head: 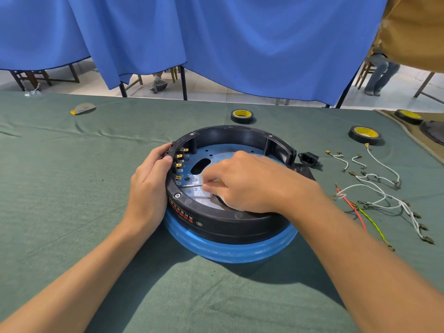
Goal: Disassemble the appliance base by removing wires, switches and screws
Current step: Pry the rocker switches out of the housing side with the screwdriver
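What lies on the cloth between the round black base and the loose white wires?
A small black plug socket, beside the base and short of the white wires, seen in the head view.

One head-worn camera looks forward and down, close over the appliance base [228,227], edges apparently distorted.

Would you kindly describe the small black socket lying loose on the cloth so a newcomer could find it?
Start at the round black plastic appliance base on the green tablecloth. Just beyond its right edge, before the loose white wires, lies the small black plastic socket. Unlike the round yellow-cored tape rolls nearby, it is boxy with a rectangular opening.
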`<state>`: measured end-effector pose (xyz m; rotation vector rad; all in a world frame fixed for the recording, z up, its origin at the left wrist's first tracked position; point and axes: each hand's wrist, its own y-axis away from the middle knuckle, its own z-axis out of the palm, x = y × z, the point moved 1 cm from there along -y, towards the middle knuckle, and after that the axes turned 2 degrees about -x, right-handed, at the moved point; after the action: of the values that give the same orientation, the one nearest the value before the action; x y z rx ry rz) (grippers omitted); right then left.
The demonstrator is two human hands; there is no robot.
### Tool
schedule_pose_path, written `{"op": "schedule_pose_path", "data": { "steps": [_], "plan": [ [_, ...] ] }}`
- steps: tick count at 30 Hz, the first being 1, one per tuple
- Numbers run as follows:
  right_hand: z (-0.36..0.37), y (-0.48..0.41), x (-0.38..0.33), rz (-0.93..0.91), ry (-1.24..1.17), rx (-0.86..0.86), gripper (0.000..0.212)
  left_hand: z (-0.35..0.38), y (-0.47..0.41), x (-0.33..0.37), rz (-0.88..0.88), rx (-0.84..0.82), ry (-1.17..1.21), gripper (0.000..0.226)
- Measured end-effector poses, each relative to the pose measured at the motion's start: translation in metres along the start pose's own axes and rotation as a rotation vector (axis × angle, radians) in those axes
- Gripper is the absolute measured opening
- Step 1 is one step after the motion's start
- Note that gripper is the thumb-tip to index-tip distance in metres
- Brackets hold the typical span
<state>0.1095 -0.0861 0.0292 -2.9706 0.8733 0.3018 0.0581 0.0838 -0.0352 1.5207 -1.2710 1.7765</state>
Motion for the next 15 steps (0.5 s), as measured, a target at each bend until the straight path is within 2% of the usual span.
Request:
{"op": "schedule_pose_path", "data": {
  "steps": [6,11,15],
  "plan": [
    [0.0016,-0.004,-0.0027,-0.014,-0.015,-0.03,0.015,0.0006,0.0004,0.0005,0.007,0.046,-0.041,0.035],
    [0.0023,-0.0081,-0.0021,-0.035,-0.043,-0.053,0.017,0.0007,0.0007,0.0009,0.008,0.062,-0.076,0.033],
    [-0.0031,-0.0021,-0.0045,-0.022,0.036,-0.003,0.025,0.0008,0.0002,0.0028,0.02,0.05,-0.107,0.031]
  ]
}}
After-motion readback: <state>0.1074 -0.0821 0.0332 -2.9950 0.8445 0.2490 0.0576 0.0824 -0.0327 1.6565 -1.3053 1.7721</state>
